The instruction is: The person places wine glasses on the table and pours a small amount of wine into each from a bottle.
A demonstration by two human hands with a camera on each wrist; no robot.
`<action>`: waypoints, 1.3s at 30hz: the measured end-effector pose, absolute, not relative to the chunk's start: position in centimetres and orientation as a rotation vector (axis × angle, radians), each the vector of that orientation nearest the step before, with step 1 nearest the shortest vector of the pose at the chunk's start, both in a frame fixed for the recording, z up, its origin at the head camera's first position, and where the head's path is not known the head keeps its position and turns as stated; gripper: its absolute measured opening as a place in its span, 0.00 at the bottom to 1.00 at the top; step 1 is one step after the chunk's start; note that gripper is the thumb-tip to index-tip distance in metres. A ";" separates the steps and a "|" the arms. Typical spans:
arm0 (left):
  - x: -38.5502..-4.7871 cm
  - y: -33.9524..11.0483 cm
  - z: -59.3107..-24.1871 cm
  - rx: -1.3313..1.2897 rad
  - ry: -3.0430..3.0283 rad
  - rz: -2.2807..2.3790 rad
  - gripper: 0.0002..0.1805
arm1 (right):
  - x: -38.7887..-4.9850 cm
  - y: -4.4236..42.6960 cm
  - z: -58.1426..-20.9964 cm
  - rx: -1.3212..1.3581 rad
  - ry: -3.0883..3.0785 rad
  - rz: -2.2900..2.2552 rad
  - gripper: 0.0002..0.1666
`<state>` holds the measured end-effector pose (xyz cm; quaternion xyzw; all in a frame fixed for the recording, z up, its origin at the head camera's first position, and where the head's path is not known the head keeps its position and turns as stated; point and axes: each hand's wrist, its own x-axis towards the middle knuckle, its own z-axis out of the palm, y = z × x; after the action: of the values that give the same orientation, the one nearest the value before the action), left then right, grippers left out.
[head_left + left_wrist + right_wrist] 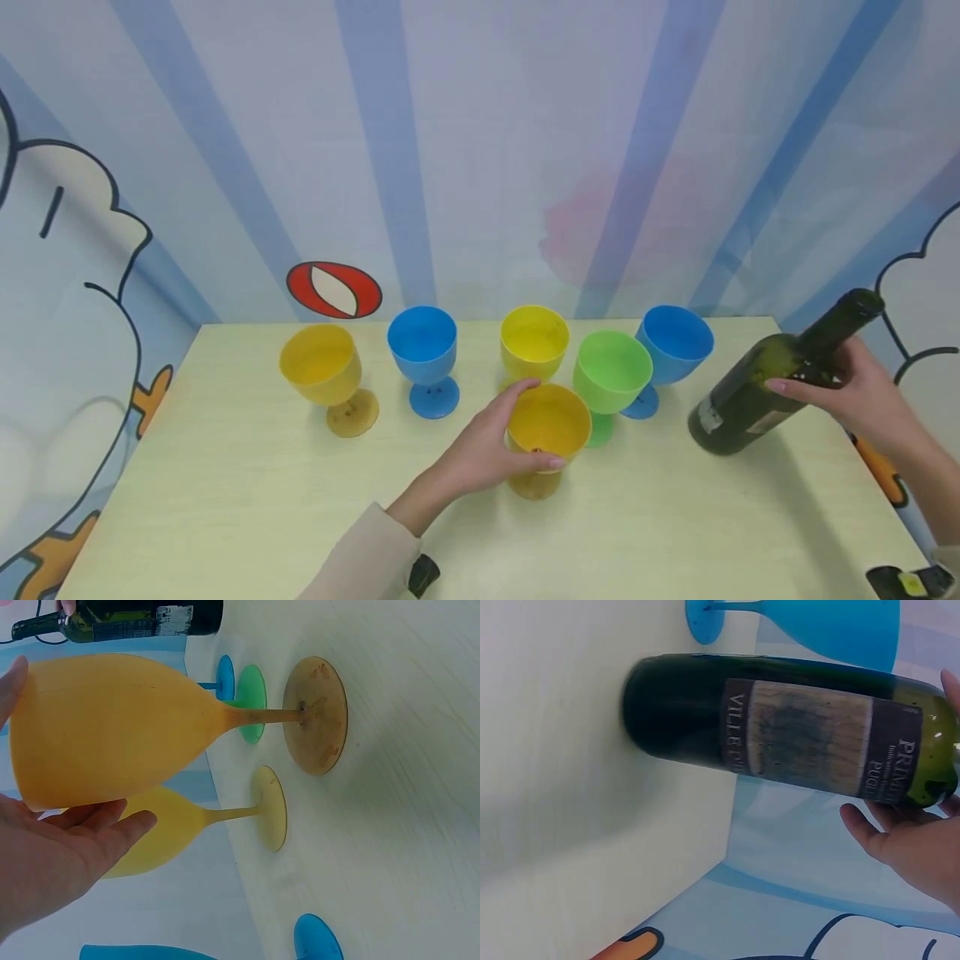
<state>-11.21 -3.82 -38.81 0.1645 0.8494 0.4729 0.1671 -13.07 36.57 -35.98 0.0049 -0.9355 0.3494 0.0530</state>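
Note:
My left hand (pixel 480 446) holds an orange-yellow plastic goblet (pixel 551 421) by its bowl, thumb and fingers spread around the rim. In the left wrist view the goblet's stem and round foot (pixel 319 716) show at the table surface. On the right, my right hand (pixel 873 396) grips a dark green wine bottle (pixel 757 392) around its shoulder and lower neck. The bottle leans to the right, its base low over or on the table; I cannot tell if it touches. Its label (pixel 810 739) is visible in the right wrist view.
Behind the held goblet stand a yellow goblet (pixel 534 337) and a green goblet (pixel 612 375). A blue goblet (pixel 675 346) is beside the green one. Further left are another blue goblet (pixel 423 350) and an orange-yellow goblet (pixel 322 367). A printed cloth backdrop (pixel 495 167) borders the pale table (pixel 225 483).

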 end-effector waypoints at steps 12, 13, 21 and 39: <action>-11.2 -3.9 -38.9 0.470 2.418 1.349 0.49 | -12.4 37.1 -38.4 -0.022 -2.774 1.293 0.49; -11.2 -3.9 -38.9 0.469 2.417 1.351 0.49 | -12.4 37.1 -38.6 -0.016 -2.760 1.312 0.49; -11.1 -3.9 -38.8 0.461 2.415 1.361 0.49 | -12.6 37.0 -39.1 -0.114 -2.748 1.340 0.45; -11.0 -3.9 -38.7 0.450 2.418 1.356 0.48 | -12.8 35.9 -38.9 -0.151 -2.768 1.247 0.44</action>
<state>-10.98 -3.90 -38.67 0.1581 0.8490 0.4761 0.1659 -12.83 35.86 -38.87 -0.0496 -0.9094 0.4098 0.0509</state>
